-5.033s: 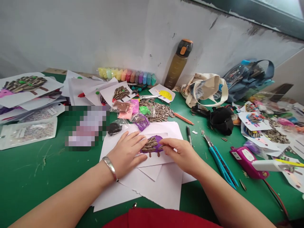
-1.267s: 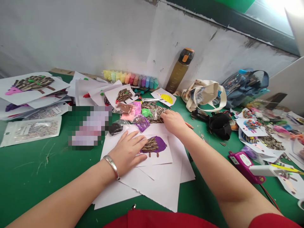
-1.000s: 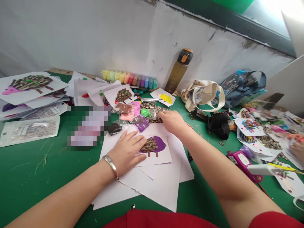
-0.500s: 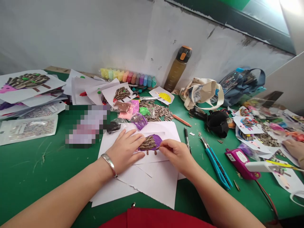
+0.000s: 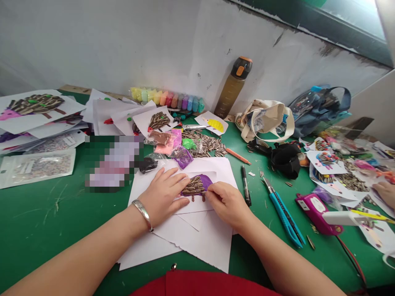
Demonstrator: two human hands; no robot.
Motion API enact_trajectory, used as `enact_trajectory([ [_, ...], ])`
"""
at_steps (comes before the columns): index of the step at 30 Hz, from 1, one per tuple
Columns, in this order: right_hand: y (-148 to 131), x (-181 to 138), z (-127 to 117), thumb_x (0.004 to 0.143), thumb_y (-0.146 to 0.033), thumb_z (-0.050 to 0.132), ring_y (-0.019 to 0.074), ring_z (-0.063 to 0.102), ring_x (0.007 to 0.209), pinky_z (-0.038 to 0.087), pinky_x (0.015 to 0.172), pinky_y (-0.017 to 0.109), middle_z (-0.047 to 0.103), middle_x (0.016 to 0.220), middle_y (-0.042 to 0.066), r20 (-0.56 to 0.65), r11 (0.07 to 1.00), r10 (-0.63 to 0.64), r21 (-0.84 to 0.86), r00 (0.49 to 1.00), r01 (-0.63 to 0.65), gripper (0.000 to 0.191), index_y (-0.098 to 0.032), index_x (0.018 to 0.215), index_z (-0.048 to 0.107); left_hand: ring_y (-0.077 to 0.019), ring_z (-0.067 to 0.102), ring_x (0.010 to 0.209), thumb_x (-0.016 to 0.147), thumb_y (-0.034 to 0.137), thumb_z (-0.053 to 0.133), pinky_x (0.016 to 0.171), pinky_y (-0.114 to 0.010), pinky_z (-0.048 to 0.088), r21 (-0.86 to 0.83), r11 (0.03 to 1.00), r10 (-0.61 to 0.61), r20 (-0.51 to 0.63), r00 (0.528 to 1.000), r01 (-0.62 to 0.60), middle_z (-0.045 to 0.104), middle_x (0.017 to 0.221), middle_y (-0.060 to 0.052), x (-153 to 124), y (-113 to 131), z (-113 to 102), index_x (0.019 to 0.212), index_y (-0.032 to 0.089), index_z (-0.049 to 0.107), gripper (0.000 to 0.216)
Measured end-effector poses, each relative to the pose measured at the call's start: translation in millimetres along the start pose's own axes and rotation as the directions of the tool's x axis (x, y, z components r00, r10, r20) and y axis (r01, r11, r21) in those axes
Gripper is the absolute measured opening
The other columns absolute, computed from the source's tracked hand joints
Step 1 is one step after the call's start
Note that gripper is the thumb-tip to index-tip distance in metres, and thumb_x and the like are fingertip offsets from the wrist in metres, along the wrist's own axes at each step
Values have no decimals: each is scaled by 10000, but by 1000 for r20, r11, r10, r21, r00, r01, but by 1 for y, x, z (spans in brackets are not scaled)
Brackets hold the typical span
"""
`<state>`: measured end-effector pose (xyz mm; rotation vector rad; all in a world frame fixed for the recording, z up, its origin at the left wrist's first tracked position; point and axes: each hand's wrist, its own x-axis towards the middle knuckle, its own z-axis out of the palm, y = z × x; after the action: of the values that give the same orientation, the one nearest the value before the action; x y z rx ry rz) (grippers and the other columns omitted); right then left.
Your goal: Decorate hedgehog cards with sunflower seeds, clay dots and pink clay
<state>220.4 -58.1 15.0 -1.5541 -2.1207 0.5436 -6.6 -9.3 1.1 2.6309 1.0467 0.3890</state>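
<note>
A purple clay hedgehog shape (image 5: 205, 181) covered with striped sunflower seeds lies on a small white card (image 5: 197, 203), on top of loose white sheets. My left hand (image 5: 163, 197) lies flat on the card, fingers spread, its fingertips at the shape's left edge. My right hand (image 5: 226, 203) is pinched at the shape's right side, fingertips pressed on the clay; whatever sits between them is too small to see. A heap of sunflower seeds (image 5: 206, 144) lies behind the sheets.
Small clay packets (image 5: 173, 142), a row of coloured clay tubs (image 5: 166, 98) and a brown bottle (image 5: 233, 87) stand behind. A black pen (image 5: 245, 187), blue utility knife (image 5: 284, 211) and pink glue gun (image 5: 317, 207) lie at right. Finished cards (image 5: 37, 107) are stacked left. Another person's hand (image 5: 385, 193) shows far right.
My right hand reached out to the seed heap, then came back and now pinches at the purple shape's right side. My left hand stayed on the card.
</note>
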Motion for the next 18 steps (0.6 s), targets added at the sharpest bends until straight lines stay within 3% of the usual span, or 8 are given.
enact_trajectory([
  [7, -2, 2, 2, 873, -147, 482, 143, 532, 657, 355, 630, 257, 594, 665, -11, -4, 999, 25, -31, 1000, -25, 205, -204, 692, 561, -338, 414, 1264, 910, 433, 529, 1071, -590, 243, 4, 1000, 12, -5, 1000, -12, 582, 1293, -97, 0, 0, 0, 1264, 207, 549, 420],
  [18, -10, 10, 7, 835, -153, 471, 146, 488, 598, 266, 570, 277, 585, 631, 1, 37, 976, 117, -189, 992, -108, 217, -203, 625, 455, -334, 393, 1287, 897, 333, 547, 1083, -582, 229, 32, 999, 5, -4, 1000, -5, 582, 1299, -89, 1, 1, 2, 1253, 193, 541, 382],
])
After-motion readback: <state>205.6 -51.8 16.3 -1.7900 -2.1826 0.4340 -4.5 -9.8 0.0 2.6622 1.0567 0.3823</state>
